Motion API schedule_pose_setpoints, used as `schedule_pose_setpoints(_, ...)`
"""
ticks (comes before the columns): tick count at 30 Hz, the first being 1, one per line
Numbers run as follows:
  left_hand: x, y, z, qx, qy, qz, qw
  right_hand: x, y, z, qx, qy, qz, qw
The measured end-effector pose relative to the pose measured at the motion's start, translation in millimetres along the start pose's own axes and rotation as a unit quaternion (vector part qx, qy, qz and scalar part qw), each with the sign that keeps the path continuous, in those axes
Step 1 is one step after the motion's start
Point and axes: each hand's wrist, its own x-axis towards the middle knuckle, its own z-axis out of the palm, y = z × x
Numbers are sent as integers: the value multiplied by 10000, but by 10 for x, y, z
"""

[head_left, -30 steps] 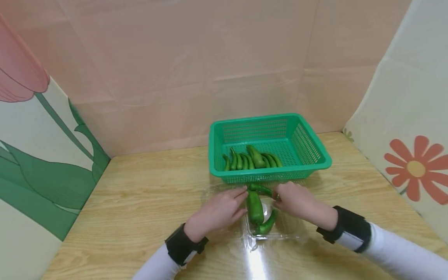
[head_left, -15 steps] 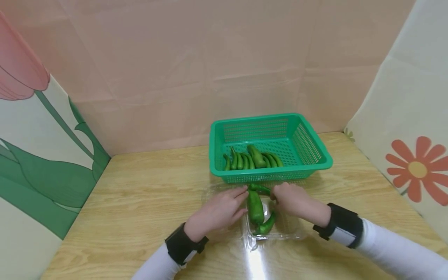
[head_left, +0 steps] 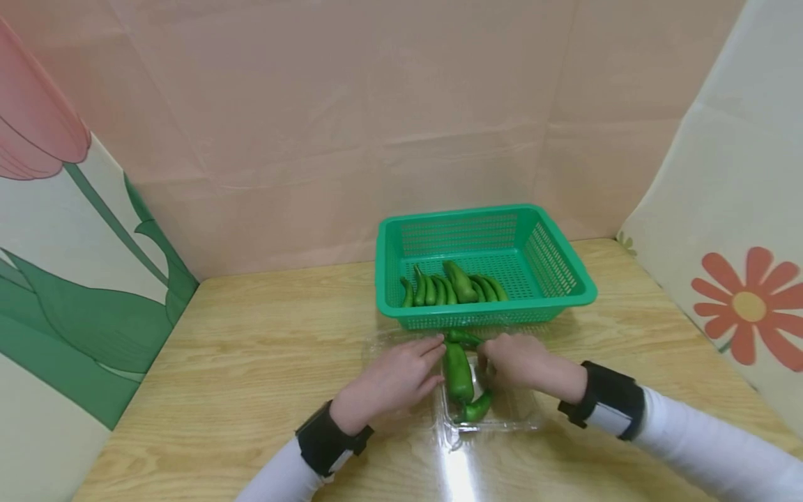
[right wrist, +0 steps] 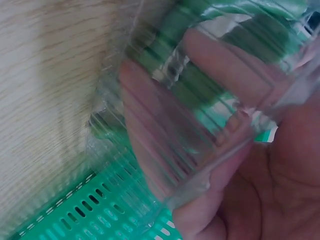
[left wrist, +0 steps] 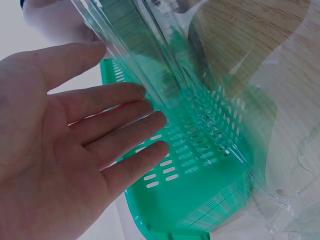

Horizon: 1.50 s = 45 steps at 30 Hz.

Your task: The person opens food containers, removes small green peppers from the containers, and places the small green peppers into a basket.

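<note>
A clear plastic clamshell box (head_left: 511, 411) lies open in front of the basket, holding a large green pepper (head_left: 459, 373) and a smaller curved one (head_left: 479, 406). Along its far side lies another green chili pepper (head_left: 463, 337). My right hand (head_left: 517, 359) reaches into the box, its fingers bent around the chili's right end. Through the clear wall in the right wrist view, green pepper (right wrist: 197, 87) shows between the fingers. My left hand (head_left: 398, 373) rests at the box's left side, fingers extended, fingertips beside the large pepper. In the left wrist view its palm (left wrist: 65, 145) holds nothing.
A green plastic basket (head_left: 539, 275) stands just behind the box, with several green peppers (head_left: 439, 289) lined up at its front left. The wooden table (head_left: 263, 362) ends at a pink cloth backdrop (head_left: 314, 139). Patterned cloth panels (head_left: 721, 209) stand at both sides.
My right hand has shifted left and slightly toward me within the box. The far chili's right end has moved left with it. The left hand has stayed in place.
</note>
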Motion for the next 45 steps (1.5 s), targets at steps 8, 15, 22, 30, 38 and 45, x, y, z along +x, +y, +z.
schedule_pose_setpoints(8, -8, 6, -7, -11, -3, -23, 10000, -10, -3, 7, -81, -153, -128, 9998)
schedule_pose_setpoints(15, -11, 10, -14, -29, -49, -50, 10000, -48, -42, -38, 29, -520, -335, 9981)
schedule_pose_setpoints(22, 2, 11, -13, 17, -2, 1, 10000, -91, -59, -36, -172, -447, -491, 9976)
schedule_pose_setpoints(30, 3, 11, 2, 32, -12, -25, 10000, -116, -57, 40, -516, -151, -600, 9968)
schedule_pose_setpoints(38, 1, 8, 9, 12, -22, -29, 10000, -137, -56, 61, -363, -77, -605, 9975)
schedule_pose_setpoints(45, -4, 7, -6, 58, -4, 6, 10000, -111, 24, 6, 259, -172, -846, 9959)
